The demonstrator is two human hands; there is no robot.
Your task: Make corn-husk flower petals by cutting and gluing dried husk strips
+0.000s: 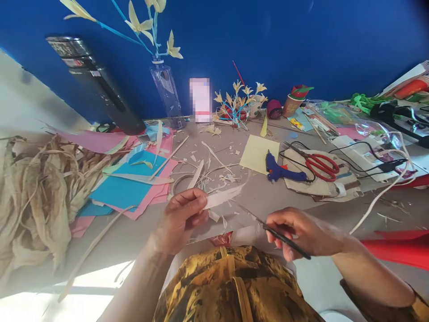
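My left hand (181,217) is closed in a pinch on a pale strip of dried husk (224,197) that sticks out to the right, just above the table's front edge. My right hand (301,232) is closed round a thin black-handled blade (284,239). Its metal tip (246,211) points left toward the strip and stops just short of it. Small pale scraps lie on the table under both hands.
A heap of dried husks (36,197) lies at the left beside pink and blue paper sheets (130,183). Further back are a blue glue gun (279,171), red scissors (321,164), a yellow sheet (258,153), a bottle of husk flowers (166,91) and a small flower bunch (238,103). Red paper (398,250) lies at the right.
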